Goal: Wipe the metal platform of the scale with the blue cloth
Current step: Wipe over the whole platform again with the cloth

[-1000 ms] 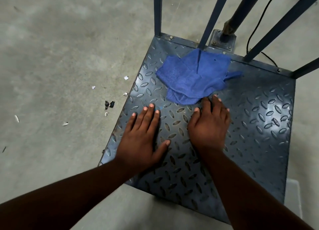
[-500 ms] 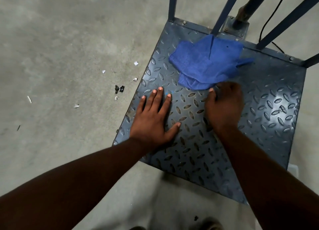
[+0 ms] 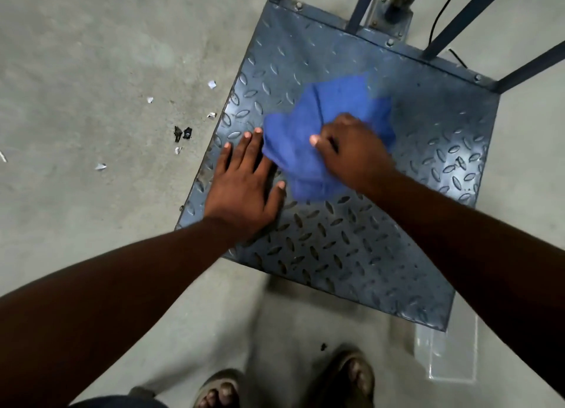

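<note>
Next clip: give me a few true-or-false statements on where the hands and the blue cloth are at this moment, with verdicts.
1. The right hand grips the cloth on the platform. True.
2. The left hand holds a second cloth. False: it lies flat on the bare platform, beside the cloth, holding nothing.
3. The cloth lies on the floor. False: it lies on the platform, under the right hand.
4. Small scraps lie on the floor to the left of the platform. True.
</note>
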A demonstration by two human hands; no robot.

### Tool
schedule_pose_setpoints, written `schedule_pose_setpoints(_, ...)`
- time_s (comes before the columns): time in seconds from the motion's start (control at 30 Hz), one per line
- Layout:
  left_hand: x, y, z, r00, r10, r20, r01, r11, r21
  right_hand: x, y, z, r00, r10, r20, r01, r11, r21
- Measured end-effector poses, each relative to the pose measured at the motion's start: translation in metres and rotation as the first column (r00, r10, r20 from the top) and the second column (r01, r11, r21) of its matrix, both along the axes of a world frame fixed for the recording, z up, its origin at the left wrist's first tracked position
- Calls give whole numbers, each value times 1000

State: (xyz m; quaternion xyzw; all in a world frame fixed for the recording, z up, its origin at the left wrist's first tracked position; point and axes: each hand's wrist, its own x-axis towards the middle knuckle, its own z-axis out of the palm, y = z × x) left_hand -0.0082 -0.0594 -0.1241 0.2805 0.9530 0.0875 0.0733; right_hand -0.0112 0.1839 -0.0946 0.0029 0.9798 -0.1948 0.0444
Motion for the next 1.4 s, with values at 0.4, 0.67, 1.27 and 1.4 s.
schedule_pose_setpoints(0.4, 1, 2, 5, 1000, 16, 1, -16, 1000, 6, 201, 49, 14, 953, 292, 83, -304, 917, 257)
schedule_pose_setpoints(0.67, 0, 5, 2, 999, 29, -34, -27, 999, 42, 133, -90, -19, 932, 363, 11, -363, 932, 2)
schedule_pose_setpoints(1.27, 5, 6, 4, 999, 27, -36, -26, 999, 29, 253, 10, -30, 902, 408, 142, -431, 828, 359)
schedule_pose_setpoints(1.4, 5, 7, 5, 999, 28, -24, -27, 999, 23, 198, -56, -33, 939, 328, 106, -345, 887, 307)
